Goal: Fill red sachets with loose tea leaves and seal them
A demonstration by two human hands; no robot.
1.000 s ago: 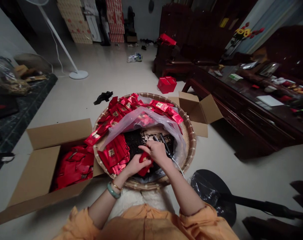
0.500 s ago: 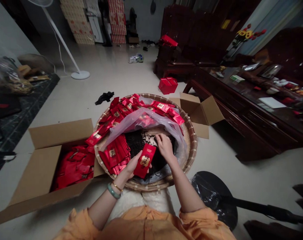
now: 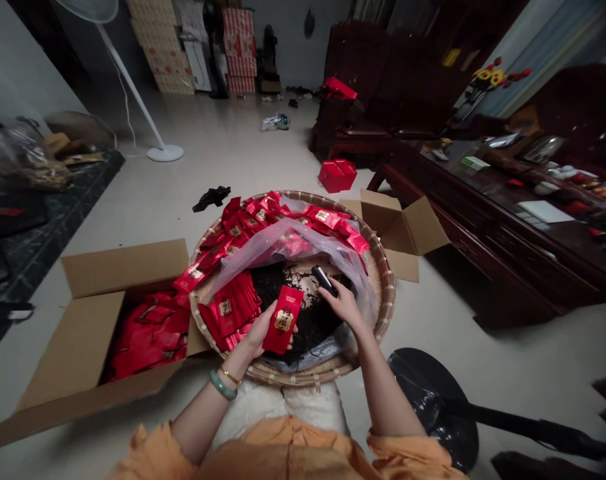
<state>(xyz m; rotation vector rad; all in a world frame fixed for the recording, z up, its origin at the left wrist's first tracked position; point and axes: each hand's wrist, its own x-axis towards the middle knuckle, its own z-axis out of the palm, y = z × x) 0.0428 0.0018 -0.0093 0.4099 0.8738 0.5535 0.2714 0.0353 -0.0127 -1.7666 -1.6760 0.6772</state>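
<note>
1. Left hand: the grip was clenched on a flat, oblong red foil sachet bearing a gold label, which stood clear of the fingers at its upper end.
2. Position of the sachet: over the middle of the basket, between the two hands and nearer the left. Its long axis ran almost upright in view, with the upper end tilted toward the right hand.
3. Right hand: the fingers reached to the lower end of a small black handled tool. Whether the grip was closed on it could not be told.
4. Round woven bamboo basket: it held a heap of dark loose tea beneath the hands, partly covered by a translucent plastic liner. A stack of red sachets lay left of the heap.
5. Surroundings: an open brown cardboard box filled with red packets stood left of the basket, and a second open brown cardboard box stood beyond it on the right. A small red carton sat on the pale tiled floor.
</note>
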